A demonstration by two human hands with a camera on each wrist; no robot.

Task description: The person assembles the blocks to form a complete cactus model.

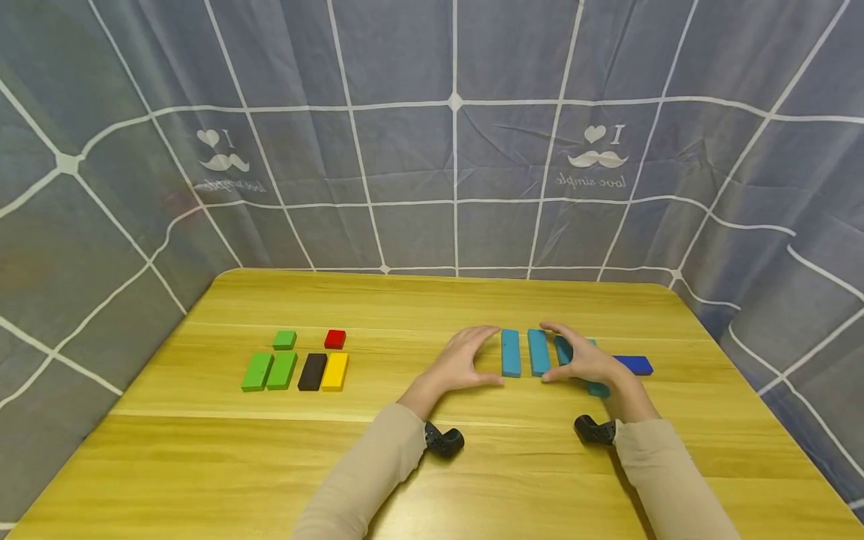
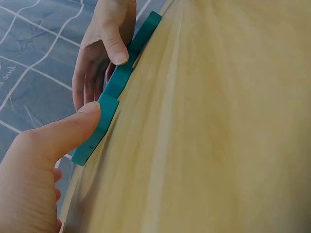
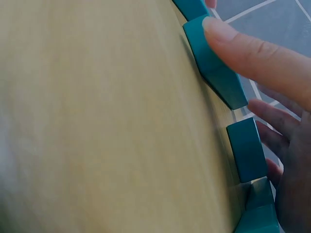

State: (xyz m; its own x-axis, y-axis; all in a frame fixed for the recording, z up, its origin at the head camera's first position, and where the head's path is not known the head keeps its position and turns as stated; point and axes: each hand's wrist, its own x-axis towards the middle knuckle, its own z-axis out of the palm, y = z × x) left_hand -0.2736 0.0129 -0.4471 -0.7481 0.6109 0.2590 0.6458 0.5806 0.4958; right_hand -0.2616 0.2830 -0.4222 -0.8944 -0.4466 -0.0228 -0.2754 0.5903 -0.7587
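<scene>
In the head view, my left hand (image 1: 461, 360) arches at the left side of a light blue block (image 1: 511, 354), its thumb tip and fingertips right at the block's near and far corners. Just right of it, a second light blue block (image 1: 538, 354) lies lengthwise between the thumb and index fingertip of my right hand (image 1: 586, 360), which pinches its two ends. The right wrist view has the thumb (image 3: 243, 46) against a teal-looking block (image 3: 214, 60). Under the right palm, more blue and teal blocks (image 1: 598, 389) are partly hidden.
A dark blue block (image 1: 634, 365) pokes out right of the right wrist. At the left lie green blocks (image 1: 257, 373), a small green block (image 1: 284, 340), a red block (image 1: 334, 340), a black block (image 1: 313, 373) and a yellow block (image 1: 334, 373). A grey curtain (image 1: 405, 157) borders the wooden table (image 1: 202, 457).
</scene>
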